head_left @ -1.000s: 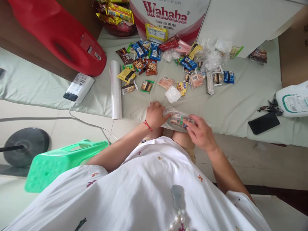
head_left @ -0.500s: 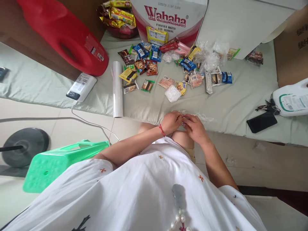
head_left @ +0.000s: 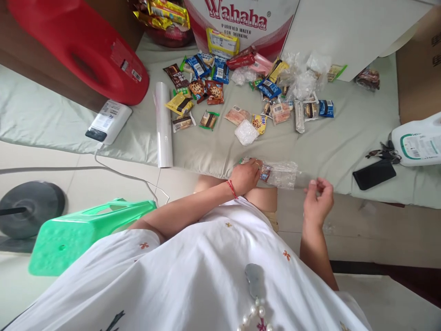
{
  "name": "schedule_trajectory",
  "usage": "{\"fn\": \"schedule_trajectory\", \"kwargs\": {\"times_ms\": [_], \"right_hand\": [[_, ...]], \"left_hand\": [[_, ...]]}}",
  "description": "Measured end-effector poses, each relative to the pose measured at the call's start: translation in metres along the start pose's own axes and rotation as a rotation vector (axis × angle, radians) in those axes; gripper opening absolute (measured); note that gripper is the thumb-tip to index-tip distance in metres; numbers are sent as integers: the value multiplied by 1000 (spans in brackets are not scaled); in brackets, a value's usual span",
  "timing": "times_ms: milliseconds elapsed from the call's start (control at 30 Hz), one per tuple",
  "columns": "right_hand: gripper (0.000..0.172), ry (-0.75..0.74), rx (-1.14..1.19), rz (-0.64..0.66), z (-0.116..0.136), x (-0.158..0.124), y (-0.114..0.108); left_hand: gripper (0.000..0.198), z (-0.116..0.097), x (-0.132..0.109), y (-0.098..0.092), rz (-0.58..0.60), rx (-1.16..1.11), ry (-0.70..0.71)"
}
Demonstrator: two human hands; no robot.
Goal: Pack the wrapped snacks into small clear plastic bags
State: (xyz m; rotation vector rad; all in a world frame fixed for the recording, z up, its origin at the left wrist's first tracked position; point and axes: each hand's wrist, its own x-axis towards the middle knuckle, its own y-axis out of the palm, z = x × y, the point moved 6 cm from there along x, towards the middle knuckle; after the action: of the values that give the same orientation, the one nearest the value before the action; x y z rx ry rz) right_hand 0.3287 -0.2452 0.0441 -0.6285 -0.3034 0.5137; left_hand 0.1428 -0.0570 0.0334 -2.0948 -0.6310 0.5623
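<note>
My left hand (head_left: 245, 175), with a red string on the wrist, is closed on the left end of a clear plastic bag of snack packets (head_left: 278, 173) at the near edge of the grey-green mat (head_left: 330, 147). My right hand (head_left: 319, 201) is off to the right of the bag, its fingers pinched on the stretched thin end of the plastic. Beyond the bag lies a spread of several small wrapped snacks (head_left: 237, 92) and a roll of clear film (head_left: 163, 124).
A red jug (head_left: 79, 50) and a white power bank (head_left: 108, 120) with its cable lie at the left. A Wahaha water carton (head_left: 241, 23) stands at the back. A black phone (head_left: 374, 174), keys and a white jug (head_left: 418, 143) sit right. A green stool (head_left: 86, 232) lies on the floor.
Both hands were together on the bag. My right hand has since pulled away to the right, drawing the bag's plastic out, while my left hand stays on the bag.
</note>
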Motion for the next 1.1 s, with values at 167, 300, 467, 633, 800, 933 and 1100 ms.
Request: {"fn": "schedule_trajectory", "kwargs": {"times_ms": [167,300,467,633,800,933,1100], "right_hand": [[71,505,349,160,-18,-28,26],[85,543,449,102,-2,-8,49],[57,540,681,80,22,12,65],[36,248,583,136,68,2,83],[34,-188,181,329,107,-13,122],[49,-422,-83,379,117,-16,132],[52,-491,-196,493,118,-20,136]], "left_hand": [[33,-1,-2,-4,14,5,3],[32,-1,-3,-5,15,2,14],[31,-1,-1,-9,43,-22,-14],[30,-4,1,-7,36,-57,1],[16,14,9,-11,-10,-336,3],[11,33,11,-9,198,-1061,-66],[43,49,-6,-6,288,-1512,-276]]}}
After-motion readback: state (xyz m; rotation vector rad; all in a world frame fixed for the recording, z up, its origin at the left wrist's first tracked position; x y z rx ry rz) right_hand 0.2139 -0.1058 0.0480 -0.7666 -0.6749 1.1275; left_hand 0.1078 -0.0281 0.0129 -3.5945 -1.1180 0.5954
